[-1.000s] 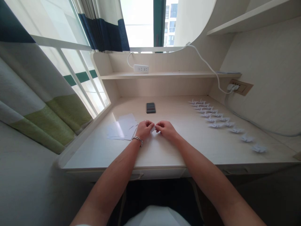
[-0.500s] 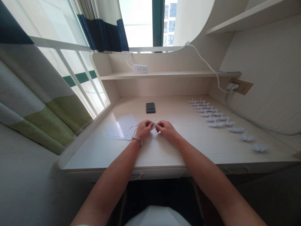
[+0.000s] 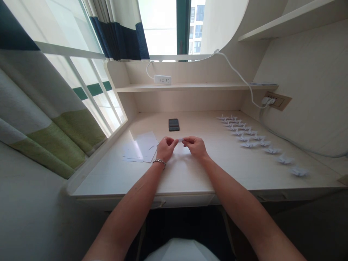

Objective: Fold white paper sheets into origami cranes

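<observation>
A small folded piece of white paper [image 3: 180, 140] is held between my two hands, just above the desk. My left hand [image 3: 166, 148] pinches its left end between thumb and fingers; a chain bracelet circles that wrist. On the other end, the fingertips of my right hand [image 3: 196, 146] are closed. Most of the paper is covered by the fingers, so its exact folds cannot be made out. Loose white sheets [image 3: 141, 146] lie beside my left hand. Beyond the hands rests a small dark rectangular case [image 3: 174, 125].
Several folded white paper cranes [image 3: 249, 144] stand in rows along the right of the desk [image 3: 223, 170]. A white power strip [image 3: 162, 79] sits on the back shelf [image 3: 190, 86]. A white cable [image 3: 241, 76] runs to the wall socket [image 3: 278, 100]. Curtains [image 3: 54, 119] hang at left.
Both hands have risen slightly away from me with the paper. The paper has turned and now lies more level between the fingertips.
</observation>
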The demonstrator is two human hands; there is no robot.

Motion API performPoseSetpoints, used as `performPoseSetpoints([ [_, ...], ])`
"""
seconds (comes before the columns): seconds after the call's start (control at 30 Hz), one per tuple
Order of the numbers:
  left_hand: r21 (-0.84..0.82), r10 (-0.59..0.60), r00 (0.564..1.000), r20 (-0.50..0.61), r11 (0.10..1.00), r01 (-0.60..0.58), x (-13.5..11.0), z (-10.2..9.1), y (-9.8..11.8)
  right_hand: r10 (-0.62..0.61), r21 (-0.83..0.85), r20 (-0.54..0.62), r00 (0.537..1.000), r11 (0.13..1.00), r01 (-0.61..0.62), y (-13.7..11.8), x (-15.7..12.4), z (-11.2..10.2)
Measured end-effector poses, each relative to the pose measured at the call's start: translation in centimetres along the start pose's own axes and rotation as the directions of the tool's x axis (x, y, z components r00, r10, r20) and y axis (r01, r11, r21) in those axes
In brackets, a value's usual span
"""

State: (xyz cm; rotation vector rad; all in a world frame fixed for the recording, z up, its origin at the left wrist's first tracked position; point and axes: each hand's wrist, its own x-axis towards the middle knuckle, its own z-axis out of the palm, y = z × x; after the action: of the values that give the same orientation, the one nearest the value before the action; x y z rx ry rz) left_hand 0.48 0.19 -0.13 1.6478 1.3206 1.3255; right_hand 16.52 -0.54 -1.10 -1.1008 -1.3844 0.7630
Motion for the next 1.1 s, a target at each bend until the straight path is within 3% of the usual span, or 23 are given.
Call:
performPoseSetpoints([
  [0.17,-0.155,-0.061,0.987,0.146,0.984,0.084,-0.1,0.4,0.0,-0.048,0.001,-0.066,0.997,0.999,0.049,-0.2,-0.2,0.1],
  [0.53,-0.298,-0.057,0.993,0.103,0.951,0.085,-0.2,0.2,0.3,-0.033,-0.007,0.09,0.995,0.999,0.033,-1.6,-0.9,0.0],
  [1.1,-0.367,-0.023,0.993,0.113,0.928,0.064,-0.1,0.5,0.1,0.051,0.094,0.058,0.997,0.994,-0.057,-1.1,-0.5,0.3],
])
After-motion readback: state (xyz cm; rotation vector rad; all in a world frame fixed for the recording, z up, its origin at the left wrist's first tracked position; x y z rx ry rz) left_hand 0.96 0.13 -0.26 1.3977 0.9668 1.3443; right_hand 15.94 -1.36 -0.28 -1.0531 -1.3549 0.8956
